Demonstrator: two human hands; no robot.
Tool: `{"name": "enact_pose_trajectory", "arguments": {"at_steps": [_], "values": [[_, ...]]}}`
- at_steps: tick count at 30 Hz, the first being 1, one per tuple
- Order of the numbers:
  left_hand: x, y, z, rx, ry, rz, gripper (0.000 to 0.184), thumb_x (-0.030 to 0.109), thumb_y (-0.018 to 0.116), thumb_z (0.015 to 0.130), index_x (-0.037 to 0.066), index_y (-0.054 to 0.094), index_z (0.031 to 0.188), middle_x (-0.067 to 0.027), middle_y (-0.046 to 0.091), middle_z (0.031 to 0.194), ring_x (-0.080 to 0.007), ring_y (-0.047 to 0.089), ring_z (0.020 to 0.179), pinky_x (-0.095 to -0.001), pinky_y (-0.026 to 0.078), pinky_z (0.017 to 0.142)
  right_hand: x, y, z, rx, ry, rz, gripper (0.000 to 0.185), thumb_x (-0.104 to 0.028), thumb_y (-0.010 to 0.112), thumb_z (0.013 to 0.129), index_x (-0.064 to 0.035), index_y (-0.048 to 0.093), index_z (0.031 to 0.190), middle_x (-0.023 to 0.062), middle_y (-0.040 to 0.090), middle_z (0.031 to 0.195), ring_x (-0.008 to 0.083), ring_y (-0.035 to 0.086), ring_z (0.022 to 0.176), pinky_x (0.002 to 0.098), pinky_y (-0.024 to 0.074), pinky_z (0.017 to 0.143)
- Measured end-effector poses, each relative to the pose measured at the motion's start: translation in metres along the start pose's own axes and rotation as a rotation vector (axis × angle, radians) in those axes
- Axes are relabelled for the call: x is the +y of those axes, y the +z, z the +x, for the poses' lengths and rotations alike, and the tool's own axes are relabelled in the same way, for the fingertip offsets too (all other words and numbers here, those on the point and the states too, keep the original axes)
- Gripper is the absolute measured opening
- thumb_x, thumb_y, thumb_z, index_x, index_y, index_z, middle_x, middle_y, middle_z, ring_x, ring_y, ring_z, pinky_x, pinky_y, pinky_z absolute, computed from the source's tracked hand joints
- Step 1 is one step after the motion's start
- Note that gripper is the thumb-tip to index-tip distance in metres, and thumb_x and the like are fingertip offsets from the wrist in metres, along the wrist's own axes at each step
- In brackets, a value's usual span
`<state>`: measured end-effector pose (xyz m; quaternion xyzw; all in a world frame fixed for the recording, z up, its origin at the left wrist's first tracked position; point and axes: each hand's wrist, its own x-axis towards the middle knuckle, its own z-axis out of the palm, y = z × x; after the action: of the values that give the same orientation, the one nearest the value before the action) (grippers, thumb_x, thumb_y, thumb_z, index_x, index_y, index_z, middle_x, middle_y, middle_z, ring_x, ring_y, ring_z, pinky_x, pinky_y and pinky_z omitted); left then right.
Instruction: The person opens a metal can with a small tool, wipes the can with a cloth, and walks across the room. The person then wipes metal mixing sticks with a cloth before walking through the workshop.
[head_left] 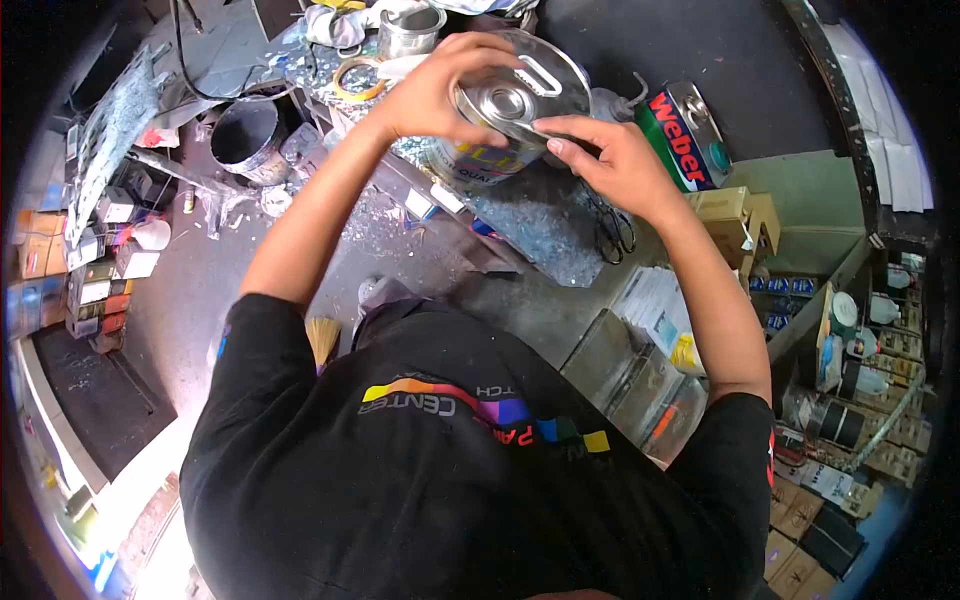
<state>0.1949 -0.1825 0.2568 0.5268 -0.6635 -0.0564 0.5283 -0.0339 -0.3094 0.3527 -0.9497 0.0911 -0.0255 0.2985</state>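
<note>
A large round metal can [477,172] with a printed label stands on the bench, its top showing a round cap [507,102] and a white handle [540,77]. My left hand [440,92] grips the can's top, thumb and fingers to either side of the cap. Thumb and index finger of my right hand [618,165] are pinched together at the lid's near right edge. Between them is a thin, flat metallic piece [521,131] reaching toward the cap; its exact kind is unclear.
Beside the can lie a tape roll [358,78] and an open tin [410,35]. To the right stands a green and red Weber can [690,140]. Scissors [615,236] hang at the plastic-covered bench edge. A dark bucket [247,140] sits left; shelves [880,370] line the right.
</note>
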Motion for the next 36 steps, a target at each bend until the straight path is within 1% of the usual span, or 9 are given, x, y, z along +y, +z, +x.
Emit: {"name": "enact_pose_trajectory", "arguments": {"at_steps": [2, 3, 6, 13, 22, 28, 31, 34, 36], "values": [[0.016, 0.020, -0.013, 0.261, 0.005, 0.183, 0.080, 0.029, 0.094, 0.058, 0.004, 0.060, 0.126, -0.0121, 0.046, 0.137, -0.0287, 0.052, 0.125, -0.0388, 0.048, 0.103, 0.003, 0.004, 0.005, 0.040, -0.019, -0.024, 0.025, -0.024, 0.064, 0.095, -0.0129, 0.071, 0.117, 0.0090, 0.073, 0.107, 0.0202, 0.071, 0.089, 0.0334, 0.0537, 0.073], [0.018, 0.032, -0.018, 0.342, -0.056, 0.122, 0.079, 0.035, 0.095, 0.056, 0.002, 0.060, 0.119, -0.0170, 0.041, 0.142, -0.0336, 0.051, 0.126, -0.0409, 0.049, 0.102, 0.003, 0.006, 0.005, 0.058, -0.025, -0.025, 0.025, -0.024, 0.064, 0.095, -0.0127, 0.071, 0.117, 0.0085, 0.074, 0.107, 0.0197, 0.071, 0.089, 0.0332, 0.0537, 0.072], [0.016, 0.053, -0.017, 0.542, -0.111, 0.136, 0.076, 0.041, 0.095, 0.056, 0.001, 0.060, 0.110, -0.0232, 0.041, 0.138, -0.0350, 0.053, 0.122, -0.0406, 0.053, 0.094, -0.003, 0.010, 0.006, 0.075, 0.015, -0.007, 0.025, -0.024, 0.064, 0.095, -0.0123, 0.071, 0.117, 0.0079, 0.074, 0.108, 0.0188, 0.071, 0.091, 0.0320, 0.0534, 0.073], [0.017, 0.053, -0.017, 0.541, -0.162, 0.040, 0.067, 0.032, 0.093, 0.059, 0.002, 0.058, 0.107, -0.0225, 0.041, 0.142, -0.0353, 0.050, 0.127, -0.0401, 0.050, 0.099, 0.001, -0.003, 0.016, -0.024, 0.052, -0.014, 0.025, -0.021, 0.064, 0.095, -0.0090, 0.070, 0.117, 0.0080, 0.074, 0.108, 0.0162, 0.070, 0.093, 0.0289, 0.0524, 0.081], [0.019, 0.050, -0.017, 0.522, -0.183, 0.116, 0.063, 0.031, 0.092, 0.059, 0.002, 0.058, 0.102, -0.0234, 0.041, 0.143, -0.0379, 0.043, 0.133, -0.0428, 0.044, 0.103, -0.007, -0.019, 0.029, -0.190, 0.152, 0.165, 0.024, -0.013, 0.061, 0.097, -0.0013, 0.069, 0.116, 0.0070, 0.073, 0.104, 0.0106, 0.066, 0.097, 0.0278, 0.0509, 0.087], [0.018, 0.052, -0.017, 0.536, -0.172, 0.115, 0.063, 0.033, 0.090, 0.059, 0.002, 0.056, 0.101, -0.0243, 0.042, 0.139, -0.0408, 0.045, 0.127, -0.0465, 0.041, 0.103, -0.007, -0.025, 0.041, -0.260, 0.148, 0.131, 0.021, -0.011, 0.061, 0.095, -0.0028, 0.070, 0.112, 0.0095, 0.073, 0.095, 0.0104, 0.066, 0.080, 0.0278, 0.0517, 0.073], [0.021, 0.058, -0.017, 0.558, -0.204, 0.064, 0.065, 0.036, 0.089, 0.058, 0.001, 0.054, 0.100, -0.0247, 0.043, 0.137, -0.0421, 0.046, 0.123, -0.0485, 0.040, 0.101, -0.042, -0.027, 0.048, -0.288, 0.284, -0.205, 0.021, -0.010, 0.062, 0.093, -0.0063, 0.070, 0.111, 0.0154, 0.072, 0.088, 0.0153, 0.067, 0.067, 0.0304, 0.0509, 0.064], [0.022, 0.056, -0.016, 0.570, -0.193, 0.069, 0.067, 0.038, 0.088, 0.057, -0.001, 0.054, 0.101, -0.0251, 0.043, 0.136, -0.0423, 0.046, 0.121, -0.0485, 0.039, 0.101, -0.049, 0.003, 0.024, -0.014, 0.350, -0.143, 0.023, -0.008, 0.062, 0.090, -0.0097, 0.071, 0.111, 0.0202, 0.070, 0.086, 0.0214, 0.066, 0.061, 0.0320, 0.0506, 0.061], [0.024, 0.055, -0.019, 0.563, -0.185, 0.085, 0.069, 0.039, 0.088, 0.057, -0.001, 0.054, 0.102, -0.0254, 0.043, 0.135, -0.0425, 0.045, 0.121, -0.0486, 0.038, 0.101, -0.036, 0.030, 0.007, 0.161, 0.240, -0.129, 0.022, -0.005, 0.063, 0.089, -0.0077, 0.069, 0.110, 0.0214, 0.070, 0.094, 0.0315, 0.070, 0.072, 0.0366, 0.0530, 0.065]]}}
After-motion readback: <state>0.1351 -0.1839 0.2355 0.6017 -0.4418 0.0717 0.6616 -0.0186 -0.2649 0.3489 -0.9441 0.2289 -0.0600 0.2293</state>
